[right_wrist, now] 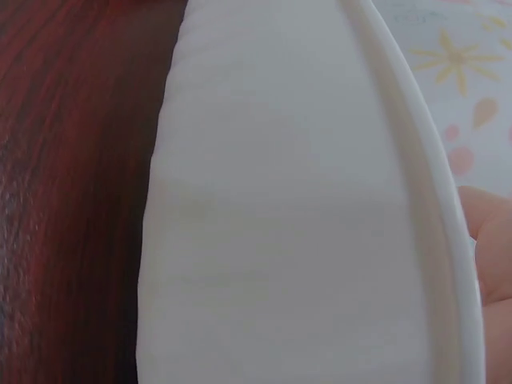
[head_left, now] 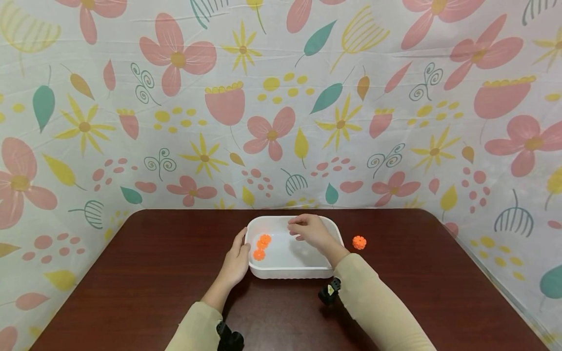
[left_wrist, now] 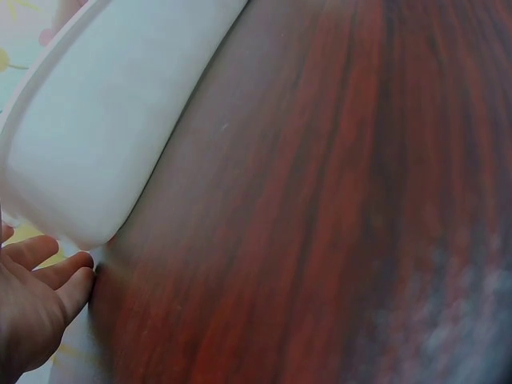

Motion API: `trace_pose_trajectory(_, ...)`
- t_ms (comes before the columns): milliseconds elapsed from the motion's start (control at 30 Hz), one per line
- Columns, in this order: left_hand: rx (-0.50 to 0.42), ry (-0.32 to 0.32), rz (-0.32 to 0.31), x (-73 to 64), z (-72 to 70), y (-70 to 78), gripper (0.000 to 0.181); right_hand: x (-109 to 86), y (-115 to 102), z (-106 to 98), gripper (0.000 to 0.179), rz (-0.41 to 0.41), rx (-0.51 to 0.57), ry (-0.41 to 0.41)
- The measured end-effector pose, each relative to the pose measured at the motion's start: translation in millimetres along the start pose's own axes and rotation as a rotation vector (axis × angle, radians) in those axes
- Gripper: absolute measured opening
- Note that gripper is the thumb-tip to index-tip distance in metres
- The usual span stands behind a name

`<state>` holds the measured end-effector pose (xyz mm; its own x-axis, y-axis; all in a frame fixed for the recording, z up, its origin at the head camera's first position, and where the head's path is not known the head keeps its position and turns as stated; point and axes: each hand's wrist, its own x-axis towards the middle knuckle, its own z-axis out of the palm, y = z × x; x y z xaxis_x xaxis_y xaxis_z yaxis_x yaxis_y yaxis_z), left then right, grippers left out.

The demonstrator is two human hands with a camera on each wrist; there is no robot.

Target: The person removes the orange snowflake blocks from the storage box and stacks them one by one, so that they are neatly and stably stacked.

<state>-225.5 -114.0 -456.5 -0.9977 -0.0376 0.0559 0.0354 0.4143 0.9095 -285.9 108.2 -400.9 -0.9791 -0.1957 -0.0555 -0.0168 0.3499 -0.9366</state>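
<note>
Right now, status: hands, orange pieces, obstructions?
Left hand at white tray's left side. Right hand over tray, looks empty. Orange pieces inside at left; orange item outside, right. Right wrist crosses near-right rim.

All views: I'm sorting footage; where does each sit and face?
Head: on the head, looking forward and down at tub; left hand, right hand, sleeves visible.
Left wrist: on that wrist, facing tub and table; left hand partly visible.
Right wrist: on that wrist, facing tub's side; right hand partly visible.
Wrist views share tub and table.
</note>
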Motion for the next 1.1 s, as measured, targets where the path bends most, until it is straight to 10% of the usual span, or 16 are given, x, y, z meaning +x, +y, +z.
trace_pose_trajectory(1100, 0.01, 0.007, 0.013, -0.5, -1.0, 1.3, 0.049, 5.1, 0, 54, 0.02, -0.138, -0.244, -0.137)
